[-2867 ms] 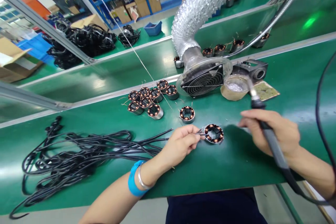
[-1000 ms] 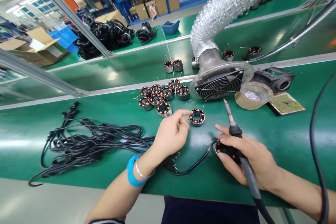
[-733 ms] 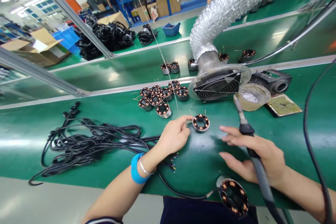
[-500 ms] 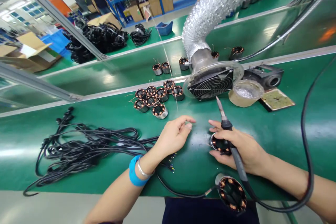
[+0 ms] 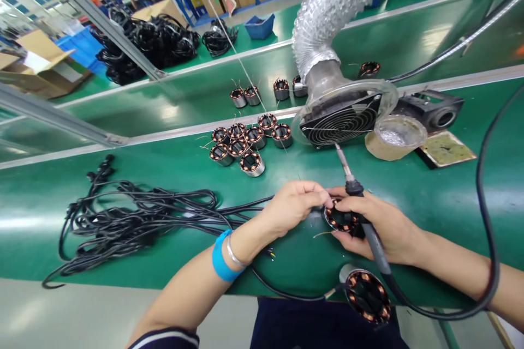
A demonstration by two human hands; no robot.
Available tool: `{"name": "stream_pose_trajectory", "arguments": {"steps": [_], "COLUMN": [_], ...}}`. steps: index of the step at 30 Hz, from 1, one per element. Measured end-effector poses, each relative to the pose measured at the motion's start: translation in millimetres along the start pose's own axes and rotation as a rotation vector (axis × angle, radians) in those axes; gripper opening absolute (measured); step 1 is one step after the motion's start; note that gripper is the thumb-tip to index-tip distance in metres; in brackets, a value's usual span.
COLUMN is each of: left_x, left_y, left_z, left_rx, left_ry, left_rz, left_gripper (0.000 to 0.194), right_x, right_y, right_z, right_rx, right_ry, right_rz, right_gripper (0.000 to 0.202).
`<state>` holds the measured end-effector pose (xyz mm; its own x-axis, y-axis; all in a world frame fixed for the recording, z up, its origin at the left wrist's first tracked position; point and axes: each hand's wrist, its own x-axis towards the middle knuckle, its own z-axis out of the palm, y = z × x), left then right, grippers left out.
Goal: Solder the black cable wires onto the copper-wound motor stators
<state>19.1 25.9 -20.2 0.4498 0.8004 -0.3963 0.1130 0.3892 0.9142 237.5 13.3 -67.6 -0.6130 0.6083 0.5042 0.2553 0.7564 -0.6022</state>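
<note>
My right hand (image 5: 379, 226) holds a soldering iron (image 5: 374, 245), tip up and away from me, together with a copper-wound stator (image 5: 340, 219). Thumb and fingertips of my left hand (image 5: 298, 204) are pinched at the left rim of that stator; what they grip is too small to make out. A thin wire sticks out from the stator's lower left. Nearer to me, a second stator (image 5: 368, 297), joined to a black cable (image 5: 286, 293), lies at the bench edge. Left of my hands lies a bundle of black cables (image 5: 139, 223), partly under my left forearm.
Several stators (image 5: 238, 147) stand behind my left hand. A fan hood (image 5: 344, 122) on a foil duct (image 5: 319, 22) is beyond the iron tip, with a round tub (image 5: 395, 136) and a sponge tray (image 5: 446, 150) to its right. The iron's cord loops at right.
My left hand has moved right to the held stator, its fingers closing at the rim. The thin wire now shows at the stator's lower left. The view has shifted slightly.
</note>
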Motion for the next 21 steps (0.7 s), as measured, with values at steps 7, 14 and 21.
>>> {"name": "stream_pose_trajectory", "arguments": {"steps": [7,14,21], "left_x": [-38,-19,-22], "left_y": [11,6,11], "left_z": [-9.0,-8.4,-18.2], "left_rx": [0.671,0.256,0.430], "left_ry": [0.129,-0.014,-0.077], "left_rz": [0.085,-0.026,-0.089], "left_gripper": [0.029,0.025,0.037], "right_x": [1,0,-2], "right_y": [1,-1,1], "right_z": [5,4,5], "right_rx": [0.006,0.014,-0.003], "right_ry": [0.038,0.032,0.046], "right_rz": [-0.001,0.013,0.026], "right_gripper": [0.042,0.042,0.050]}}
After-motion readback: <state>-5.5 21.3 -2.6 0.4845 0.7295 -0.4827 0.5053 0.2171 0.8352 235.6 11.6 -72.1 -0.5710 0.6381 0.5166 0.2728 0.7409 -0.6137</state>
